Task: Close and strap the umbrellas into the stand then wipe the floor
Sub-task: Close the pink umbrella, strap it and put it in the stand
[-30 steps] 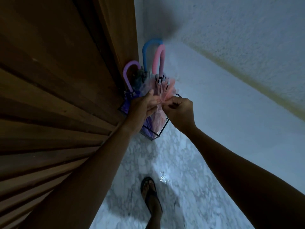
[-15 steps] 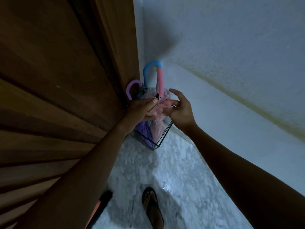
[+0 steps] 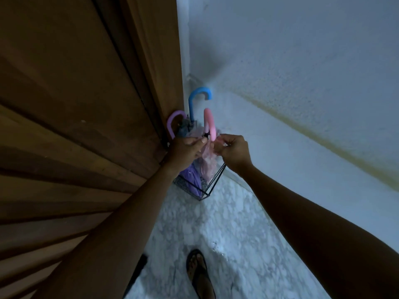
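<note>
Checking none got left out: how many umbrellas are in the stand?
3, told by handles: purple handle against the door, blue handle behind it and tallest, pink handle to their right. A shorter one could be hidden.

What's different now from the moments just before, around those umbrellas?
The right-hand grip, spread open beside the pink umbrella half a second ago, has curled in and pinches its folds again, as it did a second ago. The left-hand grip stayed holding the same umbrella. The blue umbrella and purple umbrella still stand in the wire stand, and the wet patch remains on the floor.
</note>
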Tool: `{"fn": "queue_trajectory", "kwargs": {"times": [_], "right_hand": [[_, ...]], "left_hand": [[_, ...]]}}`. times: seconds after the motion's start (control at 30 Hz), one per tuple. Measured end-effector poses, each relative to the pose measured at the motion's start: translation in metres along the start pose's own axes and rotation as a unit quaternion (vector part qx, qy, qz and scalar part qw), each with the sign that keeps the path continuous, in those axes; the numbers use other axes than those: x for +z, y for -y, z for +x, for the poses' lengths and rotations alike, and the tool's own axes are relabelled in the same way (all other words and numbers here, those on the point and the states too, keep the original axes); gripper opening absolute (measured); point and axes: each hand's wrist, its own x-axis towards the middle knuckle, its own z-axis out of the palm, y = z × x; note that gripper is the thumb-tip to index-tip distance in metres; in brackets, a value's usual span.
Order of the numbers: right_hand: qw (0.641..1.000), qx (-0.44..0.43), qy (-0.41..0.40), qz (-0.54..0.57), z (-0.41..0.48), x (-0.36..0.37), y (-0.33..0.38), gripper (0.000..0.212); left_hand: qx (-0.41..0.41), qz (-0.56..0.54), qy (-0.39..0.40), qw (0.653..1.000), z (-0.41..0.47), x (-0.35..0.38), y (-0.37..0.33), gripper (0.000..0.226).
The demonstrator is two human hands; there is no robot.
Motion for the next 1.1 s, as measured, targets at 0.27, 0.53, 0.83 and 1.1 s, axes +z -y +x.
{"fn": "queue_trajectory", "kwargs": {"times": [0.27, 0.53, 0.83, 1.1], "right_hand": [[0.997, 0.033, 0.059, -0.045, 0.0, 0.028, -0.038, 0.016], [0.997, -0.057, -0.033, -0.03, 0.003, 0.004, -0.01, 0.018], [0.999, -0.006, 0.011, -0.043, 0.009, 0.008, -0.002, 0.021], [0.999, 0.013, 0.034, -0.037, 0.008, 0.031, -0.006, 0.037]], "left_hand": [[-0.006, 0.09, 0.003, 0.996, 0.017, 0.007, 0.035, 0.019], [0.145, 0.088, -0.019, 0.985, 0.004, 0.004, 0.004, 0.021], [0.058, 0.045, 0.001, 0.997, 0.012, -0.004, 0.007, 0.013], [-0.008, 0.024, -0.001, 1.0, 0.024, -0.006, 0.013, 0.024]]}}
